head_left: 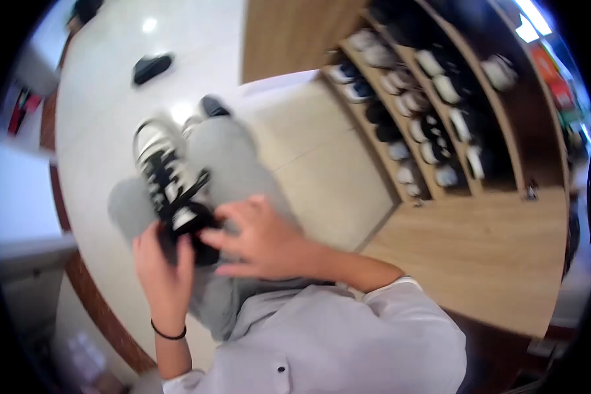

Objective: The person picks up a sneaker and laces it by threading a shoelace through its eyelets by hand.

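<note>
A white sneaker (167, 167) with black laces and a black lining rests across my lap, toe pointing away from me and its opening toward me. My left hand (162, 266) is wrapped at the left side of the collar, thumb near the opening and fingers along the outside. On the other side, my right hand (259, 240) has its fingers apart, with fingertips at the collar's edge; motion blurs them slightly. A loose black lace (196, 186) sticks up by the tongue. Part of the shoe's heel is hidden by shadow and my fingers.
A wooden shoe cabinet (479, 256) stands open at the right, its shelves holding several pairs of shoes (410, 102). One dark shoe (152, 68) lies on the pale tiled floor (210, 39) ahead. A dark toe (213, 105) shows beyond my grey-trousered knee.
</note>
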A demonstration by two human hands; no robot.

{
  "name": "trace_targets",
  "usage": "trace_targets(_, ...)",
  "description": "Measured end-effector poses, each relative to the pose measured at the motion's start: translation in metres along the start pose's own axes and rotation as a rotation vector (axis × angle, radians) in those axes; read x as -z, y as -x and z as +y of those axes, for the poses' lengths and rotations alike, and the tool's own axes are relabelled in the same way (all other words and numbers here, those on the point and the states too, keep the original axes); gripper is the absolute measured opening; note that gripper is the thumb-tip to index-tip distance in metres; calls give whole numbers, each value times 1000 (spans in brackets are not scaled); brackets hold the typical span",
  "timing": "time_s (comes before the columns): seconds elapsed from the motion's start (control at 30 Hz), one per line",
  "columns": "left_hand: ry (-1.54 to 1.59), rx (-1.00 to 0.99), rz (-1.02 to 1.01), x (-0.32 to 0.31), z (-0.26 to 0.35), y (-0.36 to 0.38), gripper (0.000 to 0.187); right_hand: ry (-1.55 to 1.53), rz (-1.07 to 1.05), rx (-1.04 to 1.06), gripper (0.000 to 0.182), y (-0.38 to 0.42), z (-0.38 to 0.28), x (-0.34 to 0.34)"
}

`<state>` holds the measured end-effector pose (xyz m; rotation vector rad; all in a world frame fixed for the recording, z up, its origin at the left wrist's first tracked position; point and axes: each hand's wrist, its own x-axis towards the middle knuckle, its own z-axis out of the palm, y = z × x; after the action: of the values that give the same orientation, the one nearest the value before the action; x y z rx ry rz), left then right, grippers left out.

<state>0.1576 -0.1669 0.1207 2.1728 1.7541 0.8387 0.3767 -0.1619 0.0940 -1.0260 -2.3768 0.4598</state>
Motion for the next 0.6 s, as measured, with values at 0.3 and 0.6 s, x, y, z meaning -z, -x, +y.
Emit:
trace_targets(0.3,408,60,172,0,-12,-16,22,-66,443,-130,79,-3,-27,-40)
trace_targets(0.6,853,-277,17,34,107,-98,36,-74,1036,-166,57,-2,26,122)
